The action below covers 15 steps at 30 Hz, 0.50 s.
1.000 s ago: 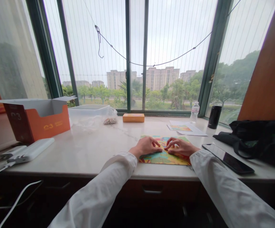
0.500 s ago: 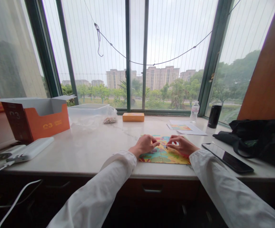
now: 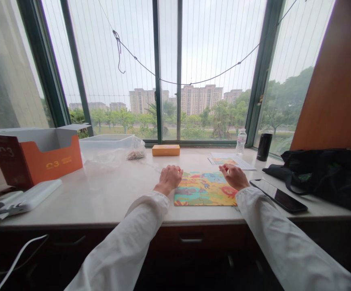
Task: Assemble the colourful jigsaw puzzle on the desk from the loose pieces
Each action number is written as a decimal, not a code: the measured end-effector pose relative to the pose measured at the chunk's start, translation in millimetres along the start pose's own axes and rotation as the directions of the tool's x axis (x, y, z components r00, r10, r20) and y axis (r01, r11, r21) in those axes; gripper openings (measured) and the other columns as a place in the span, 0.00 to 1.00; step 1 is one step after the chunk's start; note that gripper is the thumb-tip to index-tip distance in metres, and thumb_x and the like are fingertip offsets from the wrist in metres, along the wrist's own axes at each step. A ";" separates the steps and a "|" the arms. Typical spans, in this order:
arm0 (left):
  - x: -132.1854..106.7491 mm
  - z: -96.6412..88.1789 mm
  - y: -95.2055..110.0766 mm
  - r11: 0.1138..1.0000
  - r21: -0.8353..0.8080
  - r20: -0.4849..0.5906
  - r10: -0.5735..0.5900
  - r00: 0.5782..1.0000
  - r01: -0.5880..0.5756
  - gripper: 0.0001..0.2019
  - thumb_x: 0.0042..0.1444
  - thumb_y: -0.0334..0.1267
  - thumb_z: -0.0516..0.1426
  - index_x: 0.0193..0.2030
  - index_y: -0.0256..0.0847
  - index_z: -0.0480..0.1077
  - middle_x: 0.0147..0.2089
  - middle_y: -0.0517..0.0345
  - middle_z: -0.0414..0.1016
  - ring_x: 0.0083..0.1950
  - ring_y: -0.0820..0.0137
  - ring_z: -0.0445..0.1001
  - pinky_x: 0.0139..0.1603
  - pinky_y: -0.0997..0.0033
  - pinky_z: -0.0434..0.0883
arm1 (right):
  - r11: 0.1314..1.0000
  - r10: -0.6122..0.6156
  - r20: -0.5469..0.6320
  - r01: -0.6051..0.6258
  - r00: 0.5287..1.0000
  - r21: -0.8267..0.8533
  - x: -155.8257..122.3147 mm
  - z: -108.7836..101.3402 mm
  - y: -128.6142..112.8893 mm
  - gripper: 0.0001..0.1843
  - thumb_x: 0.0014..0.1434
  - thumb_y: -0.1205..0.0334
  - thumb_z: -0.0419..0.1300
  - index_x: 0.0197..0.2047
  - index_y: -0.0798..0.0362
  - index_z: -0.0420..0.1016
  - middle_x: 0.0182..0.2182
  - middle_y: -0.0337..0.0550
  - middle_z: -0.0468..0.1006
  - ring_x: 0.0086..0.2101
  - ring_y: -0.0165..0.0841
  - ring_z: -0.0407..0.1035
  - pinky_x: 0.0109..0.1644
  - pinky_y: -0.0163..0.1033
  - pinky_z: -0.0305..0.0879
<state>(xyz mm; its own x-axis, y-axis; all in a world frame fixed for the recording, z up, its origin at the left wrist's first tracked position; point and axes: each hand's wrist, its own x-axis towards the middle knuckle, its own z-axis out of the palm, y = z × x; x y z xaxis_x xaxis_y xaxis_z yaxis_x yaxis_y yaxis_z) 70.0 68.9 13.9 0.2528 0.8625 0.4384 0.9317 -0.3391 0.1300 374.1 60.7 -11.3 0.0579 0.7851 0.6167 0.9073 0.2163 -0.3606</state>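
A colourful jigsaw puzzle (image 3: 204,189) lies flat on the pale marble counter (image 3: 108,194) just in front of me. My left hand (image 3: 170,178) rests at the puzzle's far left corner, fingers curled under, nothing visible in them. At the far right corner sits my right hand (image 3: 235,176), its fingers bent and drawn together; whether it holds a piece is hidden. Both sleeves are white.
An open orange box (image 3: 39,155) and a white power bank (image 3: 26,198) with cables are at left. A clear plastic bin (image 3: 110,143), small orange box (image 3: 165,150), printed sheets (image 3: 228,161), water bottle (image 3: 240,141), black cup (image 3: 264,146), phone (image 3: 278,196) and black bag (image 3: 327,173) line the back and right.
Both hands drew apart from the puzzle's middle to its far corners, uncovering the picture. My view shifted slightly right and down.
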 end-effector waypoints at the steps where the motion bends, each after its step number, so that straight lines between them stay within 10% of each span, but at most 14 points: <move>1: 0.2 -1.0 -4.6 1.000 0.020 0.016 -0.014 1.000 0.014 0.19 0.68 0.43 0.47 0.44 0.41 0.78 0.47 0.47 0.80 0.51 0.59 0.74 0.52 0.62 0.67 | 0.999 0.041 -0.035 -0.041 0.999 -0.002 1.1 -0.5 3.0 0.22 0.66 0.44 0.48 0.36 0.48 0.77 0.33 0.44 0.80 0.32 0.36 0.71 0.36 0.39 0.60; 6: -0.7 -1.5 -19.7 0.999 0.034 0.070 -0.021 0.997 0.018 0.18 0.67 0.40 0.46 0.47 0.43 0.78 0.48 0.48 0.80 0.53 0.58 0.74 0.53 0.59 0.67 | 0.986 0.166 -0.093 -0.164 0.982 0.031 -3.6 -18.1 16.2 0.21 0.64 0.46 0.49 0.36 0.49 0.77 0.32 0.45 0.80 0.33 0.37 0.73 0.38 0.40 0.63; 15: -1.2 0.7 -19.0 0.993 -0.056 0.133 0.108 0.985 -0.101 0.18 0.64 0.43 0.51 0.52 0.44 0.77 0.52 0.49 0.80 0.56 0.56 0.73 0.55 0.59 0.67 | 0.991 0.063 0.150 -0.044 0.987 -0.125 -73.1 -79.4 45.9 0.16 0.58 0.47 0.58 0.41 0.48 0.80 0.44 0.47 0.81 0.41 0.41 0.75 0.46 0.44 0.68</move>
<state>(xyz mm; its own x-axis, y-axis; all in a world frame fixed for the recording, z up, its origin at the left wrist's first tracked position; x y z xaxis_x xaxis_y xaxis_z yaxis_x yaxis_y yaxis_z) 52.2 74.6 10.3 0.3844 0.8631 0.3275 0.8853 -0.4452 0.1343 444.6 -32.9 -17.3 0.0518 0.8754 0.4806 0.9488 0.1070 -0.2973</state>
